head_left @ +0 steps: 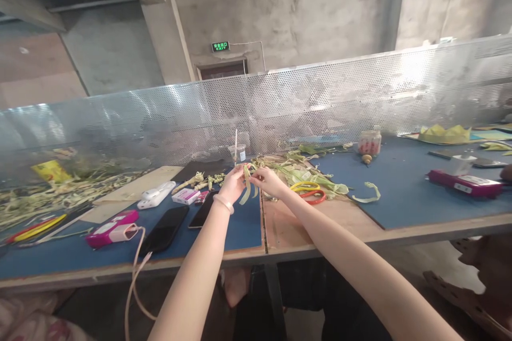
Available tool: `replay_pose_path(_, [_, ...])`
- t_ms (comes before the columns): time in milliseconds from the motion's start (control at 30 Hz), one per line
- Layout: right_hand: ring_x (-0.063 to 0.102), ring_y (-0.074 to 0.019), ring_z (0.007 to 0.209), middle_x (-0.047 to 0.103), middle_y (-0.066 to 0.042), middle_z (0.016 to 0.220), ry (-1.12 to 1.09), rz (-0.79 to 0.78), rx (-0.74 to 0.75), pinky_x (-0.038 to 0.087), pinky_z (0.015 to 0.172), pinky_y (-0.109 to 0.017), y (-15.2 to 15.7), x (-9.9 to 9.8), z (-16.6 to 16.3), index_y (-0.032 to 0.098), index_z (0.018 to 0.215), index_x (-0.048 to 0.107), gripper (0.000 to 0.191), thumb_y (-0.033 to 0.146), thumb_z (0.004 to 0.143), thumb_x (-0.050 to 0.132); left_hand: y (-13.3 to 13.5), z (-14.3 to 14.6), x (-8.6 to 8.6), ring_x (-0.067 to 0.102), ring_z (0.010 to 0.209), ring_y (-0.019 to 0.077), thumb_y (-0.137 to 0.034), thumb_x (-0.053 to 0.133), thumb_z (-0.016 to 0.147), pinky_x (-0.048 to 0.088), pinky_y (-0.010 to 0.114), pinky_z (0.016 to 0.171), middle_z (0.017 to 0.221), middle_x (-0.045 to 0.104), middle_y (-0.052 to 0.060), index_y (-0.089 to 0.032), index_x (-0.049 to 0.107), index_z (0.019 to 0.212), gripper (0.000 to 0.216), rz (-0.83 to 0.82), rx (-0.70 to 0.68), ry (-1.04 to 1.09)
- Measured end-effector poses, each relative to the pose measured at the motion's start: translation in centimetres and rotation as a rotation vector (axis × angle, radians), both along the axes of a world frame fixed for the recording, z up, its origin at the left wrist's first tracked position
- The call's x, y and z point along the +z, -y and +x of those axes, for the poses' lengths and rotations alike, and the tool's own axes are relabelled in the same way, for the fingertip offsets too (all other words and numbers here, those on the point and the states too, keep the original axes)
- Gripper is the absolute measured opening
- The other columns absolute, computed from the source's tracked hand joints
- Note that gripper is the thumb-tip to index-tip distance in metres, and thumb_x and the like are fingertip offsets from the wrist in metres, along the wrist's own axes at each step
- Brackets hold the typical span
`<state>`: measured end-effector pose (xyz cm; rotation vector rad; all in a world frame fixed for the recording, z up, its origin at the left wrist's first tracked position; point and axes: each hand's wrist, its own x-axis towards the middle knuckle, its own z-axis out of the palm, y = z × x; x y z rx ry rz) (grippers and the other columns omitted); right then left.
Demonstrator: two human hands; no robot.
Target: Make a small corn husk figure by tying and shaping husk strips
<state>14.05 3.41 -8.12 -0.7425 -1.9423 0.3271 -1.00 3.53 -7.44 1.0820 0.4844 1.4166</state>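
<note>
Pale green leaf strips (247,185), like dried husk, hang between my two hands above the table. My left hand (232,183), with a pale bangle at the wrist, is closed on the strips near their top. From the other side my right hand (269,181) pinches the same strips with thumb and finger. What the fingertips cover is hidden. Just right of my right hand lie scissors with yellow and red handles (314,196), partly behind my forearm. A loose heap of similar green strips (308,173) spreads behind them. Knotted or braided pale pieces (196,181) lie left of my left hand.
Left on the blue table (240,232) are a black phone (165,229), a magenta device (112,229) with a cable, a white power strip (156,194) and a small box (186,196). A perforated metal screen (280,112) borders the back. A jar (369,142) stands right.
</note>
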Motion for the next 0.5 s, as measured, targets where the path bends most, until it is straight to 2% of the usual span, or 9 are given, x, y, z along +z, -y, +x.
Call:
replay_pose_path(100, [0.041,-0.0123,0.058,0.050,0.001,0.061,-0.038,-0.083,0.071,0.030,0.058,-0.025,0.3,0.2,0.2,0.019,0.063,0.060,0.031,0.046,0.077,0.055,0.0,0.1,0.0,0.059,0.068,0.0115,-0.026,0.070,0.072,0.044,0.023,0.061,0.082,0.067,0.001,-0.018,0.065,0.082,0.014,0.022,-0.047,-0.014])
replay_pose_path(200, [0.038,-0.0104,0.053,0.046,0.003,0.057,-0.076,-0.148,0.078,0.029,0.054,-0.024,0.4,0.4,0.4,0.018,0.064,0.058,0.031,0.045,0.078,0.053,0.3,0.2,0.1,0.059,0.065,0.0121,-0.032,0.071,0.071,0.046,0.026,0.063,0.077,0.066,0.001,-0.017,0.064,0.082,0.019,0.005,-0.093,-0.019])
replay_pose_path(500, [0.035,-0.0088,0.052,0.042,0.004,0.055,-0.080,-0.237,0.243,0.028,0.052,-0.022,1.1,1.1,0.8,0.014,0.064,0.058,0.028,0.040,0.075,0.056,0.9,0.1,0.5,0.061,0.066,0.0112,-0.021,0.072,0.070,0.046,0.024,0.061,0.076,0.066,0.001,-0.016,0.064,0.081,0.014,-0.045,-0.087,0.039])
